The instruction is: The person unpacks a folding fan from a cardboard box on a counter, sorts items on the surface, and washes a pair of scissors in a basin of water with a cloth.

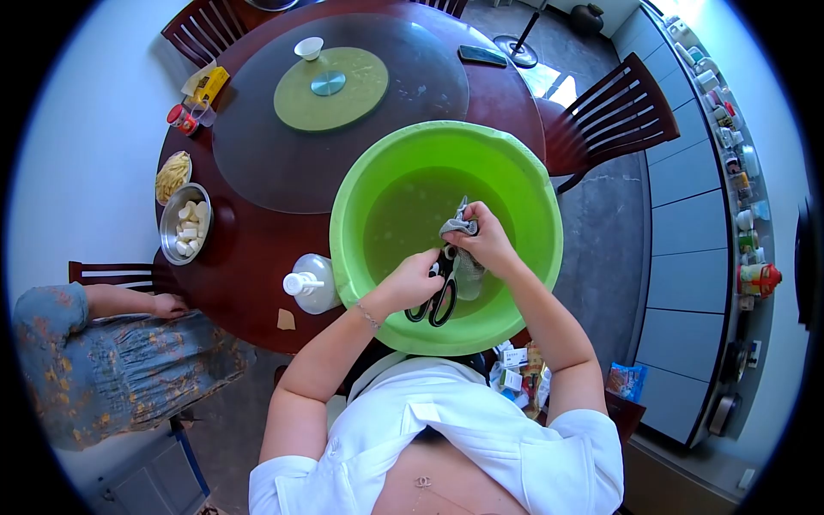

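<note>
Over a large green basin (352,292) of cloudy water, my left hand (414,279) grips a pair of black-handled scissors (442,299), its fingers closed near the pivot. The handles point toward me and the blades point away. My right hand (487,245) pinches a wet grey cloth (459,226) around the blade end, and part of the cloth hangs down toward the water. A bit of blade tip shows above the cloth. Just left of the basin stands a white pump bottle (311,285).
On the round table (257,257) are a metal bowl of white chunks (185,225), a plate of pale strips (173,177), a turntable (360,94), a small white bowl (309,48) and a phone (482,57). Another person (129,352) stands at the left. A chair (614,112) is at the right.
</note>
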Action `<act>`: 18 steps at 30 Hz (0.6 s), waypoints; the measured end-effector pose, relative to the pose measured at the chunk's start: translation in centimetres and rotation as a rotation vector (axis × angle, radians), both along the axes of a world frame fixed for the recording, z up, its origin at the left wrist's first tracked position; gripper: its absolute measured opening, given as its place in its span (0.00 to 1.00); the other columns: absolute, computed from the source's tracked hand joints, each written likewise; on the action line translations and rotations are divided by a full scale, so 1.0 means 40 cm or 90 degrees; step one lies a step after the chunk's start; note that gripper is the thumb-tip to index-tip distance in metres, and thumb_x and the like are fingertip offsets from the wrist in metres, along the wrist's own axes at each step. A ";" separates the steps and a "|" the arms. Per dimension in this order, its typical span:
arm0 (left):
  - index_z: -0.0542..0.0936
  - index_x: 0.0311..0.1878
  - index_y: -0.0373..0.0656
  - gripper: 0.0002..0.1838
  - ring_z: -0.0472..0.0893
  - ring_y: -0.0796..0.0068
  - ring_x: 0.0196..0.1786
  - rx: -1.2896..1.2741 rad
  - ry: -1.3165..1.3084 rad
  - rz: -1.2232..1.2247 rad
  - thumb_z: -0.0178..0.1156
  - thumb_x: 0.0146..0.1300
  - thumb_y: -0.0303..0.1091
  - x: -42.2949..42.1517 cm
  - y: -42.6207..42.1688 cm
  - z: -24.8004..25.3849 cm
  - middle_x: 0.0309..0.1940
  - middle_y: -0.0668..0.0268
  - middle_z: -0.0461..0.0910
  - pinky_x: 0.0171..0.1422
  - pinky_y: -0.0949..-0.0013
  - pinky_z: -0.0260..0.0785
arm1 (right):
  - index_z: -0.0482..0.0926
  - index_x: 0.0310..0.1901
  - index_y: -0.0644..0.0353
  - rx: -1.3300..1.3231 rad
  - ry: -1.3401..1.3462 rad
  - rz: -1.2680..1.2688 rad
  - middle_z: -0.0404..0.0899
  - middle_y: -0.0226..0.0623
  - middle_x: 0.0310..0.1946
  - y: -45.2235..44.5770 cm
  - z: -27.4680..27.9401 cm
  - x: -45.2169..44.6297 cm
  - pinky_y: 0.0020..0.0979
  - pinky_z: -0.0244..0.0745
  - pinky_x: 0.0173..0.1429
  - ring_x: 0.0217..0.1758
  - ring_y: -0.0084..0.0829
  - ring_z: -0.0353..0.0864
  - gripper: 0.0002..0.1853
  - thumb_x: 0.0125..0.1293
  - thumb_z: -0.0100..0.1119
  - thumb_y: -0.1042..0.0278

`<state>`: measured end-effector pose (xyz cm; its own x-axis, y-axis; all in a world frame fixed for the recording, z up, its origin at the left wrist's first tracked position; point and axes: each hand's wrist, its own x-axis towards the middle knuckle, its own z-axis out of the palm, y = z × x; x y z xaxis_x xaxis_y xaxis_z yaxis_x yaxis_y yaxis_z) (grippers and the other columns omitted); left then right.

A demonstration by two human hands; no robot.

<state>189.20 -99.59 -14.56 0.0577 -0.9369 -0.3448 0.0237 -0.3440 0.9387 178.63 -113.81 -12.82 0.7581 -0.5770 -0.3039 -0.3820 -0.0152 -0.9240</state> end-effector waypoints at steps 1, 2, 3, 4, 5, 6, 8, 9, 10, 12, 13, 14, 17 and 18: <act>0.69 0.45 0.35 0.14 0.80 0.76 0.30 -0.007 -0.047 0.002 0.49 0.52 0.23 -0.001 0.001 -0.007 0.31 0.63 0.78 0.24 0.76 0.71 | 0.61 0.36 0.56 -0.023 0.012 -0.003 0.71 0.26 0.30 0.002 -0.013 0.001 0.19 0.69 0.36 0.33 0.15 0.70 0.18 0.53 0.63 0.78; 0.69 0.45 0.35 0.15 0.80 0.76 0.29 0.012 0.014 0.004 0.49 0.52 0.23 0.001 0.003 0.006 0.31 0.63 0.78 0.24 0.76 0.71 | 0.61 0.36 0.56 -0.048 0.022 -0.005 0.71 0.26 0.30 0.001 -0.021 0.004 0.19 0.69 0.36 0.33 0.15 0.70 0.18 0.53 0.63 0.78; 0.69 0.45 0.35 0.15 0.80 0.76 0.29 0.030 0.076 0.006 0.49 0.52 0.23 0.006 0.006 0.033 0.31 0.63 0.78 0.24 0.76 0.71 | 0.61 0.36 0.56 -0.018 -0.022 0.010 0.71 0.25 0.30 -0.003 -0.022 0.003 0.19 0.69 0.36 0.33 0.15 0.70 0.18 0.53 0.63 0.78; 0.69 0.46 0.35 0.15 0.80 0.76 0.29 0.048 0.139 0.007 0.49 0.52 0.23 0.010 0.011 0.055 0.31 0.63 0.78 0.25 0.76 0.71 | 0.61 0.36 0.56 0.013 -0.064 0.023 0.70 0.25 0.30 -0.007 -0.022 -0.004 0.18 0.68 0.36 0.33 0.15 0.70 0.18 0.53 0.63 0.79; 0.69 0.46 0.35 0.15 0.80 0.76 0.29 0.055 0.185 -0.003 0.50 0.52 0.23 0.018 0.015 0.069 0.31 0.63 0.78 0.25 0.76 0.71 | 0.61 0.36 0.56 0.045 -0.106 0.035 0.70 0.25 0.29 -0.011 -0.023 -0.012 0.18 0.68 0.36 0.33 0.15 0.70 0.18 0.53 0.63 0.79; 0.69 0.46 0.35 0.16 0.80 0.76 0.29 0.063 0.232 -0.012 0.50 0.52 0.23 0.029 0.017 0.080 0.31 0.63 0.78 0.25 0.76 0.71 | 0.61 0.36 0.56 0.040 -0.125 0.058 0.70 0.25 0.29 -0.019 -0.023 -0.019 0.18 0.68 0.36 0.33 0.15 0.70 0.18 0.52 0.63 0.79; 0.69 0.46 0.34 0.15 0.80 0.75 0.28 0.058 0.262 -0.009 0.50 0.52 0.23 0.033 0.019 0.084 0.29 0.63 0.78 0.24 0.75 0.71 | 0.61 0.35 0.55 0.031 -0.161 0.107 0.69 0.24 0.29 -0.034 -0.015 -0.022 0.18 0.68 0.36 0.32 0.15 0.70 0.18 0.52 0.63 0.80; 0.69 0.45 0.33 0.15 0.80 0.74 0.27 0.047 0.245 0.002 0.49 0.52 0.23 0.026 0.019 0.084 0.28 0.62 0.77 0.24 0.74 0.71 | 0.62 0.34 0.56 0.016 -0.128 0.087 0.72 0.27 0.28 -0.032 -0.006 -0.019 0.20 0.69 0.35 0.32 0.16 0.71 0.19 0.50 0.66 0.76; 0.69 0.44 0.33 0.14 0.79 0.74 0.26 0.035 0.228 0.012 0.49 0.52 0.22 0.018 0.016 0.085 0.27 0.62 0.77 0.23 0.73 0.71 | 0.62 0.34 0.57 0.017 -0.100 0.063 0.72 0.27 0.28 -0.027 -0.001 -0.014 0.21 0.69 0.35 0.31 0.17 0.71 0.19 0.50 0.66 0.76; 0.69 0.45 0.33 0.14 0.80 0.74 0.27 -0.018 0.035 0.009 0.48 0.52 0.22 0.004 0.009 0.042 0.27 0.62 0.77 0.23 0.73 0.71 | 0.62 0.34 0.57 0.020 -0.045 0.016 0.72 0.26 0.28 -0.013 0.004 -0.004 0.22 0.69 0.34 0.31 0.17 0.70 0.19 0.49 0.66 0.75; 0.69 0.45 0.33 0.14 0.80 0.74 0.27 -0.043 -0.060 0.008 0.48 0.52 0.22 -0.001 0.007 0.021 0.27 0.62 0.77 0.23 0.74 0.71 | 0.62 0.34 0.56 -0.005 -0.023 0.003 0.71 0.26 0.28 -0.005 0.005 0.001 0.21 0.68 0.35 0.31 0.16 0.70 0.19 0.50 0.66 0.76; 0.69 0.44 0.33 0.14 0.80 0.74 0.27 -0.036 -0.051 0.013 0.48 0.52 0.22 -0.005 0.007 0.022 0.28 0.62 0.77 0.23 0.74 0.71 | 0.62 0.34 0.56 -0.029 -0.001 -0.010 0.70 0.25 0.27 0.004 0.005 0.004 0.20 0.68 0.35 0.31 0.15 0.69 0.18 0.51 0.65 0.76; 0.69 0.44 0.34 0.13 0.80 0.74 0.27 -0.001 0.052 0.026 0.48 0.53 0.21 -0.003 0.006 0.039 0.28 0.62 0.77 0.23 0.74 0.71 | 0.62 0.34 0.56 -0.023 -0.028 0.007 0.69 0.24 0.27 0.001 -0.010 0.002 0.19 0.67 0.36 0.31 0.15 0.68 0.18 0.52 0.65 0.76; 0.69 0.44 0.34 0.13 0.80 0.74 0.27 0.020 0.138 0.026 0.48 0.52 0.21 0.004 0.011 0.057 0.28 0.62 0.77 0.23 0.74 0.71 | 0.62 0.34 0.56 -0.008 -0.052 0.019 0.69 0.24 0.27 -0.003 -0.018 -0.006 0.18 0.67 0.36 0.31 0.15 0.68 0.17 0.52 0.65 0.76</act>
